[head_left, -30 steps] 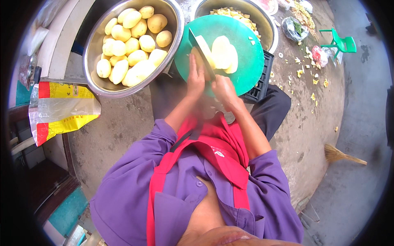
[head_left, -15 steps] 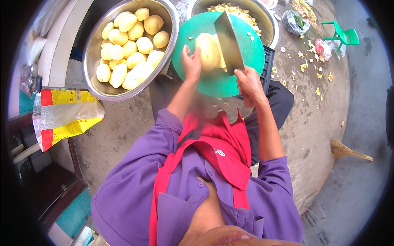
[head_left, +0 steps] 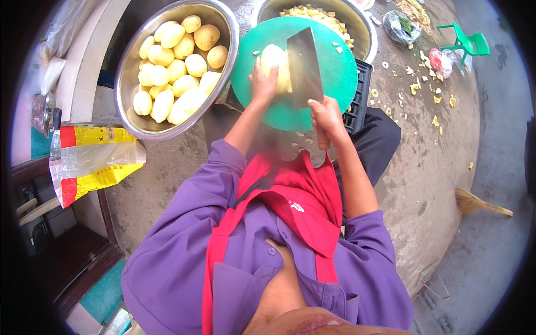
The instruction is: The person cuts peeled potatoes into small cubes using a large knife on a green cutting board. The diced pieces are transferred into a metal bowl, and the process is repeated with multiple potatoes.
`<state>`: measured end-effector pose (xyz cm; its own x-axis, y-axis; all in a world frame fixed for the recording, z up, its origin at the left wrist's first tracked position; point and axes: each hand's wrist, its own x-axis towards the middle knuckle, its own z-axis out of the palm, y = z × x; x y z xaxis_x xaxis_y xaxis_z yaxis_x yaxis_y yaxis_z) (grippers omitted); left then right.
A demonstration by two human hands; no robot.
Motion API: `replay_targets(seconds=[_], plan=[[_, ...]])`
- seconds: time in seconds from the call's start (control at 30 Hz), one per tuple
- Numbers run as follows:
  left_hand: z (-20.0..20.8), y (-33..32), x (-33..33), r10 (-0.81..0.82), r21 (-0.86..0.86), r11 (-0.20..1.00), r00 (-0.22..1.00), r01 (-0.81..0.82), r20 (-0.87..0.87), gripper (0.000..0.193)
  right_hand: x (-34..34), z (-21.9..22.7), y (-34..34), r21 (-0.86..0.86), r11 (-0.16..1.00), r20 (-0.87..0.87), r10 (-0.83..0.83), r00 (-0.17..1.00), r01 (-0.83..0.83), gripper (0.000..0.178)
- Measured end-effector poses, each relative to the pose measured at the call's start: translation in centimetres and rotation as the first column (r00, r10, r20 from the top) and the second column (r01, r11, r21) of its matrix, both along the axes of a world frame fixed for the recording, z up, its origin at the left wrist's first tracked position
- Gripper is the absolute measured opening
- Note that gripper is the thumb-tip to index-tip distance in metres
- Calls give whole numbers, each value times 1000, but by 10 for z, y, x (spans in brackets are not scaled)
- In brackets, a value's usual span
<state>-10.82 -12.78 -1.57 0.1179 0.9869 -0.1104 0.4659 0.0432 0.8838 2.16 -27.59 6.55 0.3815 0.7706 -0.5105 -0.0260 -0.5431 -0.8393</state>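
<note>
A peeled potato [head_left: 272,62] lies on the round green cutting board [head_left: 341,75], with my left hand [head_left: 263,84] curled against its left and near side. A cut piece seems to stand along the potato's right side, partly hidden by the blade. In my right hand [head_left: 327,118] is the wooden handle of a cleaver [head_left: 304,70], its broad blade leaning just right of the potato. Whether the edge touches the board I cannot tell. Small potato bits dot the board. Behind it, a steel basin [head_left: 370,39] holds diced potato [head_left: 318,18].
At the left stands a large steel basin [head_left: 124,111] of peeled potatoes [head_left: 177,70]. A black crate [head_left: 360,103] shows under the board. Peel scraps [head_left: 435,121] litter the floor at right, near a small green chair [head_left: 472,44] and a broom [head_left: 480,202]. A yellow-red bag [head_left: 103,159] hangs at left.
The cleaver has shifted a little left and nearer me, together with my right hand. My left hand has closed from open fingers onto the potato, which now sits further left.
</note>
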Motion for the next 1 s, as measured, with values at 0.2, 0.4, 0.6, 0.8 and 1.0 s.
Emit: replay_targets(seconds=[0.2, 0.4, 0.6, 0.8, 1.0], plan=[[-12, 9, -4, 22, 40, 999, 999, -20, -47, 84, 6, -14, 1, 19, 975, 799, 118, 590, -222, 27], [-20, 15, -7, -1, 50, 999, 991, 8, -130, 88, 1, 20, 12, -46, 989, 402, 144, 904, -137, 28], [-17, 0, 18, 29, -12, 999, 997, -29, -70, 88, 4, 12, 17, -75, 990, 375, 141, 916, -121, 29], [-17, -5, 12, -5, -8, 1000, 1000, 5, -19, 86, 21, -16, 17, -54, 977, 749, 176, 639, -206, 25], [-4, -5, 0, -32, 64, 997, 992, 40, -122, 81, -1, -1, 35, -112, 962, 541, 268, 797, -247, 26]])
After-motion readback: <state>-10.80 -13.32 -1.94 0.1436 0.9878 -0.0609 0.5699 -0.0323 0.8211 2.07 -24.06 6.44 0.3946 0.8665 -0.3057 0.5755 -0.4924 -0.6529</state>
